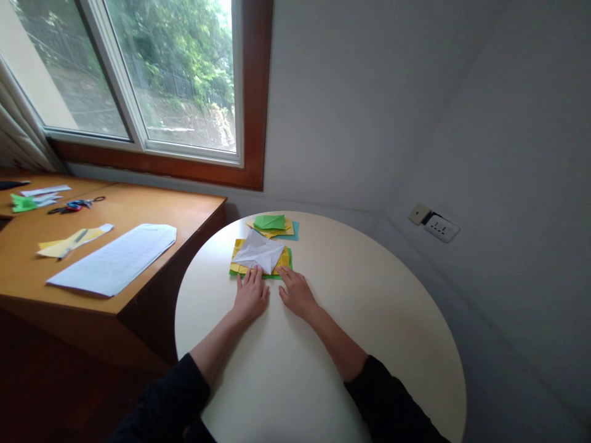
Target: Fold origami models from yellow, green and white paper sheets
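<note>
On the round cream table lies a stack of square papers, yellow over green, with a folded white paper on top. My left hand lies flat, fingers spread, its fingertips touching the near edge of the stack and the white paper. My right hand rests flat beside it, fingertips at the stack's near right corner. Neither hand grips anything. Farther back sits a folded green paper on yellow and teal sheets.
A wooden desk stands left of the table, carrying a large white sheet, yellow paper strips, scissors and green scraps. A window is behind. A wall socket is at the right.
</note>
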The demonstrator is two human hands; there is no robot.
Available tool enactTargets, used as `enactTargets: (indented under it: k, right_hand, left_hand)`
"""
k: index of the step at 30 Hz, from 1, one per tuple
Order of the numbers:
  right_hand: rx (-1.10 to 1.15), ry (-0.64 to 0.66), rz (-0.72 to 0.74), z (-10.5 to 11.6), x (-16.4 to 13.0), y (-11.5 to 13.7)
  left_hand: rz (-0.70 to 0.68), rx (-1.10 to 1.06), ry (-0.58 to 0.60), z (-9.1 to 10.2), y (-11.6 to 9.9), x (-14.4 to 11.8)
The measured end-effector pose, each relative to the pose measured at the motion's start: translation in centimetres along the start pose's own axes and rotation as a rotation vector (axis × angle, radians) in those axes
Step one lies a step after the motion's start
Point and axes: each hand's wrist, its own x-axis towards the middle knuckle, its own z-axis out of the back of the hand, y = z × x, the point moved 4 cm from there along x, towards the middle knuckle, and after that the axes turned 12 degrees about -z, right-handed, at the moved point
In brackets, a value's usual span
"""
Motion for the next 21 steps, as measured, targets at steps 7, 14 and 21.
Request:
enactTargets:
  k: [7, 14, 21]
  right_hand:
    - [-0.064, 0.06, -0.002, -2.4, 3.4, 1.6]
    - [-0.077, 0.026, 0.025, -3.3, 4.7, 1.7]
    - [-0.055, -0.033, 0.046, -2.6, 5.4, 1.2]
  left_hand:
    - [-0.004, 0.007, 0.049, 0.0, 0.0, 0.0]
    - [0.017, -0.045, -0.031, -0.1, 0.1, 0.1]
    - [0.023, -0.122, -0.212, 1.2, 0.2, 0.4]
